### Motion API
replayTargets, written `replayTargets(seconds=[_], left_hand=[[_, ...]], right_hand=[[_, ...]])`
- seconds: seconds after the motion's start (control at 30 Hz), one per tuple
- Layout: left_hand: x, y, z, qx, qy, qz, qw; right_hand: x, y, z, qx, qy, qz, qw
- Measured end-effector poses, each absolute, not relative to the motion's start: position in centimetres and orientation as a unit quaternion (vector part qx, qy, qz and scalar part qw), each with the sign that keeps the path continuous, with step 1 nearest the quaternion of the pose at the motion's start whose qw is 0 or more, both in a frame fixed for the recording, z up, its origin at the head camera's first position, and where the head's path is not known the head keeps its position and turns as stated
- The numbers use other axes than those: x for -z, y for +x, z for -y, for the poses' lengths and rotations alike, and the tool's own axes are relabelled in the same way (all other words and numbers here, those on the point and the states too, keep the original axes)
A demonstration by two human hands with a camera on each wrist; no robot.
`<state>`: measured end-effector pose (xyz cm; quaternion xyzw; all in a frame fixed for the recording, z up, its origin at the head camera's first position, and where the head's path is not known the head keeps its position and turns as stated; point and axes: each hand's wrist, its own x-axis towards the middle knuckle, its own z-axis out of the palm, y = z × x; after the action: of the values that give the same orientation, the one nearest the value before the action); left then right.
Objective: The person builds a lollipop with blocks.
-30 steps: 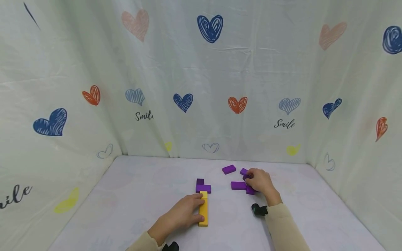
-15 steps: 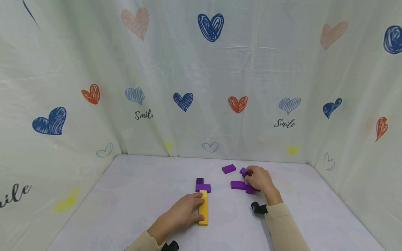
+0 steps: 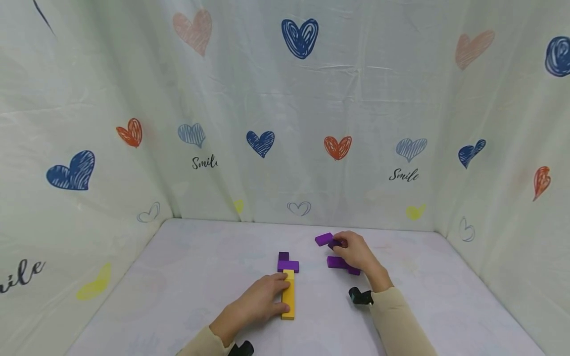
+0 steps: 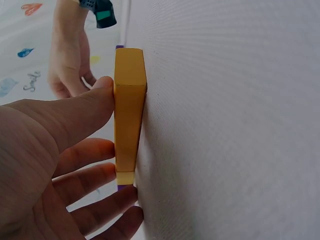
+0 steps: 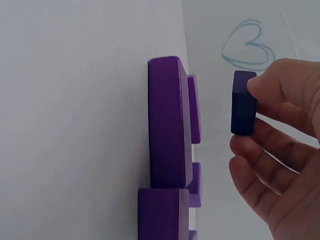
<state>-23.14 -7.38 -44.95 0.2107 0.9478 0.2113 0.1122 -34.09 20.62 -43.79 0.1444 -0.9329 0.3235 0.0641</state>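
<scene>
Fingertips and thumb of my left hand (image 3: 258, 301) rest along the left side of a long yellow block (image 3: 288, 302). A small yellow block (image 4: 125, 178) sits against its far end. Beyond that, a purple block (image 3: 290, 266) lies crosswise, with a small dark purple block (image 3: 283, 256) behind its left part. Above the table at the right, my right hand (image 3: 356, 251) pinches a small dark purple block (image 5: 243, 107) between thumb and fingers.
Under and beside the right hand lie a long purple block (image 5: 167, 122) and another purple block (image 5: 162, 212), touching. Farther back lies a tilted purple block (image 3: 323, 239). A heart-printed curtain (image 3: 298, 109) hangs behind the white table (image 3: 213, 247).
My right hand has moved left, lifting the small dark purple block from the group of purple blocks. My left hand stays at the yellow blocks.
</scene>
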Motion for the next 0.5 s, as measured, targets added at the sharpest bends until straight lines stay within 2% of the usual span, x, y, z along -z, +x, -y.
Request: replayTargets(seconds=[0.27, 0.5], left_hand=[[44.9, -23.2, 7.3, -0.209, 0.211, -0.948, 0.112], [45.0, -23.2, 7.4, -0.209, 0.212, -0.949, 0.108]], right_hand=[[44.4, -34.3, -19.5, -0.341, 0.183, 0.919, 0.074], [44.7, -34.3, -17.8, -0.357, 0.187, 0.914, 0.056]])
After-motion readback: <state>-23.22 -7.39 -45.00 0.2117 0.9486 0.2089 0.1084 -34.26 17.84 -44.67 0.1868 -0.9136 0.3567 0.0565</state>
